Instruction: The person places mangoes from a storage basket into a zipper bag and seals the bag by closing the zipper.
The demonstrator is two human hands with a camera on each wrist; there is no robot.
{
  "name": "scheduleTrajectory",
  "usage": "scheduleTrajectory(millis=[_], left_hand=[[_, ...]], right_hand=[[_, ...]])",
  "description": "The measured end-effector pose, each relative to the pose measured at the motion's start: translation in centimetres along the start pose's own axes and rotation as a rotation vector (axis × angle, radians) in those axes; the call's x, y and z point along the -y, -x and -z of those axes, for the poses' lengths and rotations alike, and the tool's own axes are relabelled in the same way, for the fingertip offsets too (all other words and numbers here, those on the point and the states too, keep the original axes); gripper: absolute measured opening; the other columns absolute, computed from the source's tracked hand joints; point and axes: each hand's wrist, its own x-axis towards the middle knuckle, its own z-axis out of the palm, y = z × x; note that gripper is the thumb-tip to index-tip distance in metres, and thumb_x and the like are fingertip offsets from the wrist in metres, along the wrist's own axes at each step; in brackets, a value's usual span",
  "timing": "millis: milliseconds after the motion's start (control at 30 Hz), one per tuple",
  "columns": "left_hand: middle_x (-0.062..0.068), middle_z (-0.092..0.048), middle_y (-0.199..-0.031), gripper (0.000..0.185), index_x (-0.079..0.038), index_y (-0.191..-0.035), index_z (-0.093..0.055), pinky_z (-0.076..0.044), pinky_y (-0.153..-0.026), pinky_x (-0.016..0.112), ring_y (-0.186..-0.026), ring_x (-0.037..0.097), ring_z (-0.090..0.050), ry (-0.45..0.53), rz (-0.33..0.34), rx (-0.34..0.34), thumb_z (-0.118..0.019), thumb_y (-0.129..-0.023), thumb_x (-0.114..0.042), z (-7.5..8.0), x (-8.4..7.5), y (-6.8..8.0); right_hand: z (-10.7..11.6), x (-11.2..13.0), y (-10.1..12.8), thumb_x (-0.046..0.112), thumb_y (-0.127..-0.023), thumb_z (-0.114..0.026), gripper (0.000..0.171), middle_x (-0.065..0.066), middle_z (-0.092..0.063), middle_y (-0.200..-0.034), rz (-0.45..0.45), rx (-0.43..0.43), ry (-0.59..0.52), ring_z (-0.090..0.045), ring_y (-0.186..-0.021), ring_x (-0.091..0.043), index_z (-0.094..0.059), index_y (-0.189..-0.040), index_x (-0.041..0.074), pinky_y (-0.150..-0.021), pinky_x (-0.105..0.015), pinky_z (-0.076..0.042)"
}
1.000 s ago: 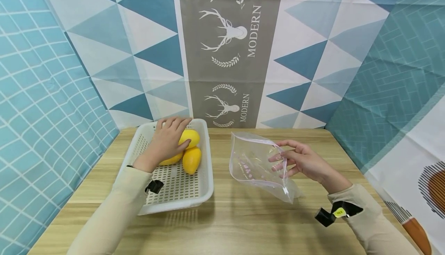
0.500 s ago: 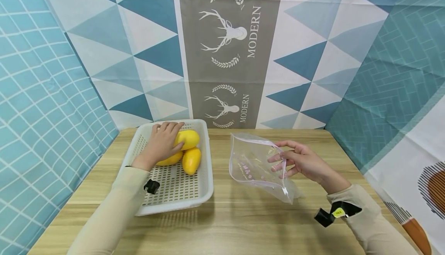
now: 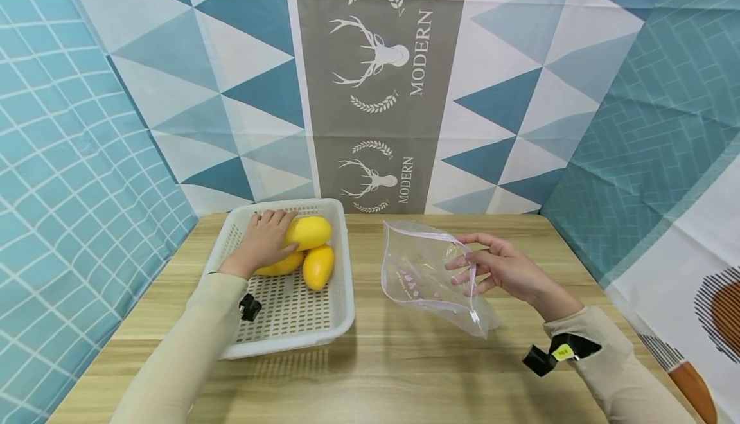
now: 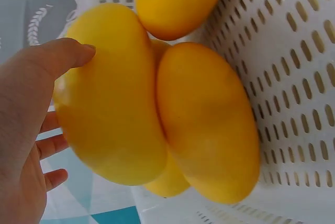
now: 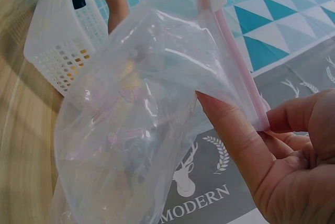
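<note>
On the pale wooden table point(image 3: 370, 372), your left hand point(image 3: 260, 244) grasps the top yellow oval mango point(image 3: 309, 232) inside the white perforated plastic basket point(image 3: 289, 327). Your right hand point(image 3: 503, 268) pinches the clear zip-top plastic bag point(image 3: 416, 270) by its rim, just beside the basket.

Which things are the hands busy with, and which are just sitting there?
Busy with:
left hand gripping the top mango
right hand pinching the clear zip bag by its rim
white basket

Just sitting there:
two other mangoes in the basket
wooden table
patterned backdrop
</note>
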Motion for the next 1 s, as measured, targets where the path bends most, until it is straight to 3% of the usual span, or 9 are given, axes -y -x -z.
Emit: scheduleTrajectory(millis=[267,533,1000], left_hand=[[0.026,-0.051,-0.13,0.076,0.001,-0.145,-0.04,-0.037,-0.094,0.06,-0.12,0.045,-0.047,0.058,-0.03,0.051,-0.076,-0.086,-0.03,-1.1,0.6,0.1],[0.027,-0.05,-0.128,0.072,0.003,-0.146,-0.037,-0.041,-0.093,0.06,-0.117,0.046,-0.048,0.101,-0.061,0.038,-0.075,-0.089,-0.022,-1.8,0.8,0.0],[0.029,-0.048,-0.129,0.073,0.004,-0.146,-0.033,-0.039,-0.095,0.061,-0.118,0.047,-0.047,0.139,-0.061,0.025,-0.074,-0.09,-0.017,-1.4,0.8,-0.2]], right_hand=[[0.0,0.0,0.0,0.004,-0.104,-0.045,0.03,-0.01,-0.072,-0.11,-0.001,0.0,-0.009,-0.073,-0.09,-0.025,-0.057,-0.126,0.019,-0.068,-0.04,-0.059],[0.0,0.1,0.0,0.004,-0.104,-0.045,0.029,-0.01,-0.072,-0.11,-0.004,-0.006,0.0,-0.073,-0.09,-0.025,-0.056,-0.127,0.018,-0.068,-0.04,-0.059],[0.2,-0.1,0.0,0.005,-0.104,-0.045,0.028,-0.01,-0.072,-0.11,-0.002,-0.005,0.005,-0.073,-0.091,-0.024,-0.056,-0.126,0.019,-0.069,-0.04,-0.059]])
